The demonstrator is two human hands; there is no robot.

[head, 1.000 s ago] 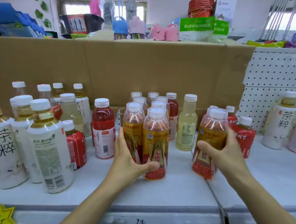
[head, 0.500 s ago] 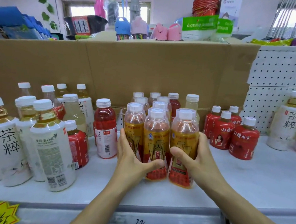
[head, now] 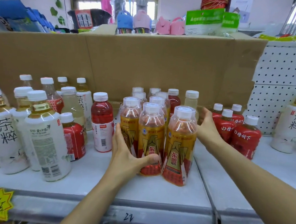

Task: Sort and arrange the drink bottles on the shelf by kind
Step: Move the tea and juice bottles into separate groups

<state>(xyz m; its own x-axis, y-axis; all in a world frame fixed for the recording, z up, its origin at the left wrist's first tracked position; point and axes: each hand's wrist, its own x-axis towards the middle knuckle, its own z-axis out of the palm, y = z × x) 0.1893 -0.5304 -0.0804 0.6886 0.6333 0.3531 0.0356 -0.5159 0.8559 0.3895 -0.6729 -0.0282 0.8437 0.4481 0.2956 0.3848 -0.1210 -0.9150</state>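
Several orange-labelled drink bottles with clear caps stand grouped at the middle of the white shelf (head: 141, 190). My left hand (head: 125, 155) grips the front middle orange bottle (head: 151, 129), thumb across its base and fingers behind it against the left orange bottle (head: 129, 121). A third front orange bottle (head: 179, 149) stands free just to the right. My right hand (head: 206, 128) is behind it with fingers spread, reaching toward a pale yellow bottle (head: 191, 100); its fingertips are hidden.
Tall white-labelled tea bottles (head: 45, 136) crowd the left, with a red juice bottle (head: 102, 119) beside them. Short red bottles (head: 245, 136) stand at the right, then another white tea bottle (head: 295, 125). A cardboard wall (head: 147, 62) and pegboard (head: 283, 72) close the back.
My right hand carried an orange bottle leftward from the red bottles, set it beside the front orange pair, let go and moved behind it. My left hand kept its hold.
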